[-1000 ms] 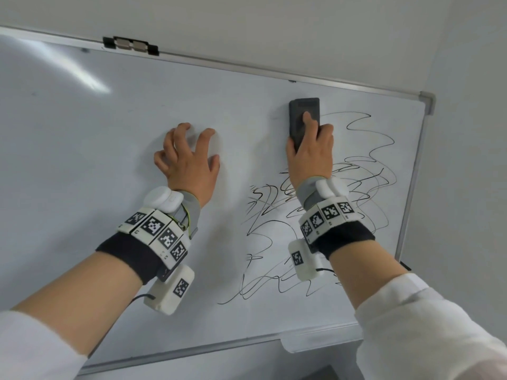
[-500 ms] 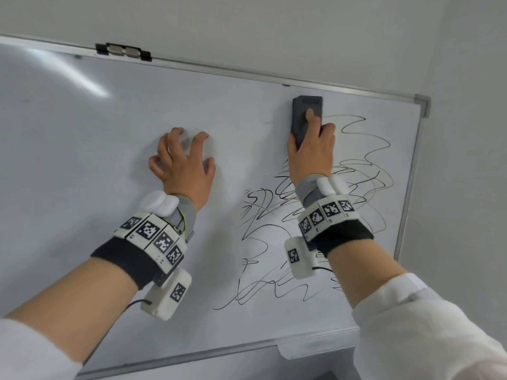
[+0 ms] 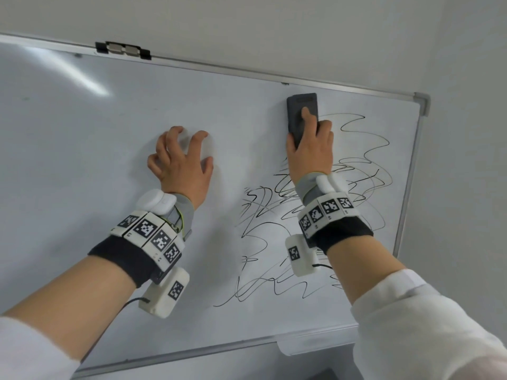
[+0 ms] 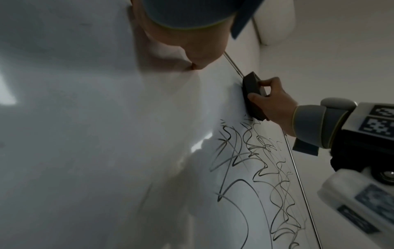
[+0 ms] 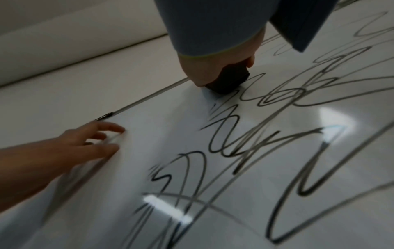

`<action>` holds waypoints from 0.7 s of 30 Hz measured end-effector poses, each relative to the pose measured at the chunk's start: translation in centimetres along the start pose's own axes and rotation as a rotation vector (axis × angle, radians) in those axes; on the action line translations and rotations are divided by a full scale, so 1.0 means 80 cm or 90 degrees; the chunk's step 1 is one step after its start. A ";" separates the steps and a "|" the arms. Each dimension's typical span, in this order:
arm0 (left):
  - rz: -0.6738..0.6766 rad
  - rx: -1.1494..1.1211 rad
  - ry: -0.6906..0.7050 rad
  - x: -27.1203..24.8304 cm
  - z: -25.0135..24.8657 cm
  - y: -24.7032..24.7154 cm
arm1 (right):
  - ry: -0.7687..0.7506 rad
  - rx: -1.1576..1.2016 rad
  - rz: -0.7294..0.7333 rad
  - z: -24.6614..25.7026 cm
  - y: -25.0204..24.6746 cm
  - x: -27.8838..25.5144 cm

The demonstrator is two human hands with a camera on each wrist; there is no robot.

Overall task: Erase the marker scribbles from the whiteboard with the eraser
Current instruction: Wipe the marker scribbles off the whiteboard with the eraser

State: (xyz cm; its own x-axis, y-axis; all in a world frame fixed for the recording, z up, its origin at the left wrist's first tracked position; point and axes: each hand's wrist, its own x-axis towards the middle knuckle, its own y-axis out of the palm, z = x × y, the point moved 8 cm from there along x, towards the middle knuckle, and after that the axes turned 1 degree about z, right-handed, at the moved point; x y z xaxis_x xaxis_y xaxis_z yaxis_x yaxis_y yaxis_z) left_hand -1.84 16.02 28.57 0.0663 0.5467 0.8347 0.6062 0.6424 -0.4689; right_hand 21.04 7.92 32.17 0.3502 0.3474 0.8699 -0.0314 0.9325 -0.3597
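A white whiteboard (image 3: 82, 165) fills the head view. Black marker scribbles (image 3: 356, 171) cover its right part. My right hand (image 3: 308, 133) grips a dark grey eraser (image 3: 299, 111) and holds it flat on the board above the scribbles, just under the top frame. The left wrist view shows the eraser (image 4: 252, 94) edge-on with the right hand (image 4: 275, 104) round it, thumb on its left side. My left hand (image 3: 181, 157) leans on bare board to the left of the scribbles. Its bent fingers are spread, their tips touch the surface, and it holds nothing.
A metal frame rims the board, with a corner cap (image 3: 422, 102) at the top right and a black-and-silver clip (image 3: 123, 49) on the top edge. A pale tray (image 3: 307, 344) runs under the bottom edge. Grey wall lies beyond the right edge.
The eraser has slid a little upward, closer to the top frame. My left hand's fingers have bent more while staying on the board.
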 end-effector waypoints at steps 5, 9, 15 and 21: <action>-0.002 -0.002 0.000 -0.004 0.001 0.004 | -0.055 0.013 -0.030 0.018 0.009 -0.022; 0.001 -0.005 0.008 -0.007 0.002 0.004 | -0.179 0.022 -0.033 0.057 0.029 -0.076; 0.022 0.001 0.025 -0.014 0.004 0.007 | -0.136 0.010 -0.041 0.021 0.014 -0.063; 0.016 0.005 0.021 -0.028 0.009 0.007 | -0.066 0.035 -0.035 0.005 0.016 -0.066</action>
State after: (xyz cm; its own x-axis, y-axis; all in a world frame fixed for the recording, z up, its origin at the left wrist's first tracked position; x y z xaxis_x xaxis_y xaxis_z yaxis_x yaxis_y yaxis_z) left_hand -2.27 15.53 26.23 0.1072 0.5445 0.8319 0.5981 0.6330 -0.4915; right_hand 18.76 7.35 27.21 0.2548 0.3010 0.9189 -0.0665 0.9535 -0.2939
